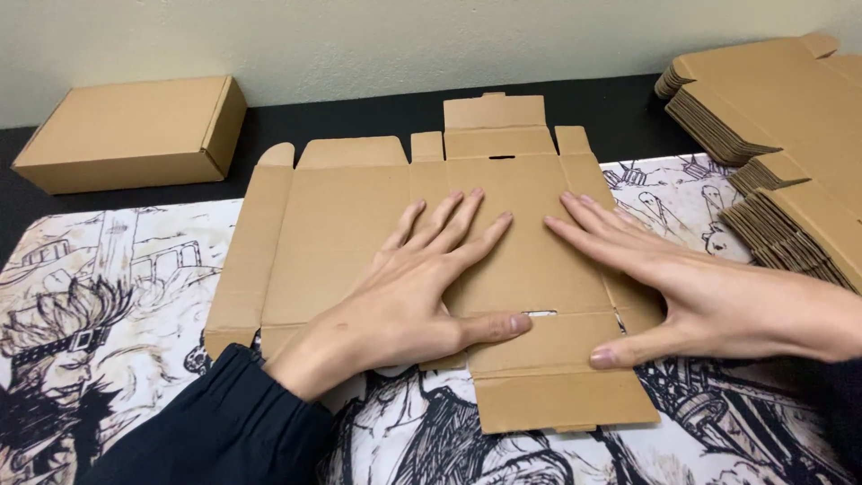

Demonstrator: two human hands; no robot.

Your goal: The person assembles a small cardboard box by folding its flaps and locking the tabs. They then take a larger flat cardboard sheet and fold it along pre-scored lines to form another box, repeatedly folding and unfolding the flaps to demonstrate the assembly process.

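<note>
A flat, unfolded brown cardboard box blank lies spread on a desk mat. My left hand presses flat on its middle, fingers apart, thumb stretched toward the right. My right hand lies flat on the blank's right part, fingers pointing left, thumb near the front flap. Both palms face down on the cardboard; neither hand grips anything.
A black-and-white illustrated desk mat covers the black table. A folded, closed cardboard box sits at the back left. Stacks of flat cardboard blanks are piled at the right. A pale wall runs behind.
</note>
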